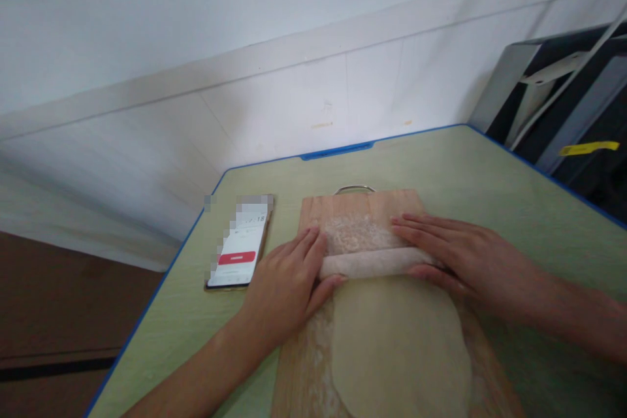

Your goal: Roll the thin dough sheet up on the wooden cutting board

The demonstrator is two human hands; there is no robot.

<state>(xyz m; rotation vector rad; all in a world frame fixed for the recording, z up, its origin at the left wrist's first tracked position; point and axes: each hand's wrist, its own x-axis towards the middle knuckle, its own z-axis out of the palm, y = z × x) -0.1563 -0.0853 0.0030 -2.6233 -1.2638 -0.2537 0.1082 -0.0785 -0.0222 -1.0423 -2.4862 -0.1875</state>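
Observation:
A sheet of pale dough lies flat on a wooden cutting board. Along its far edge runs a floury, whitish roll of dough; whether a rolling pin is inside it I cannot tell. My left hand holds the roll's left end, thumb on the near side and fingers reaching past it. At the right end my right hand grips it likewise, fingers stretched over the far side and thumb in front. Loose flour covers the board just beyond the roll.
Left of the board, a phone with a lit screen lies on the green table, which has a blue edge. A metal handle sticks out from the board's far end. Behind stands a white wall; dark equipment stands at the right.

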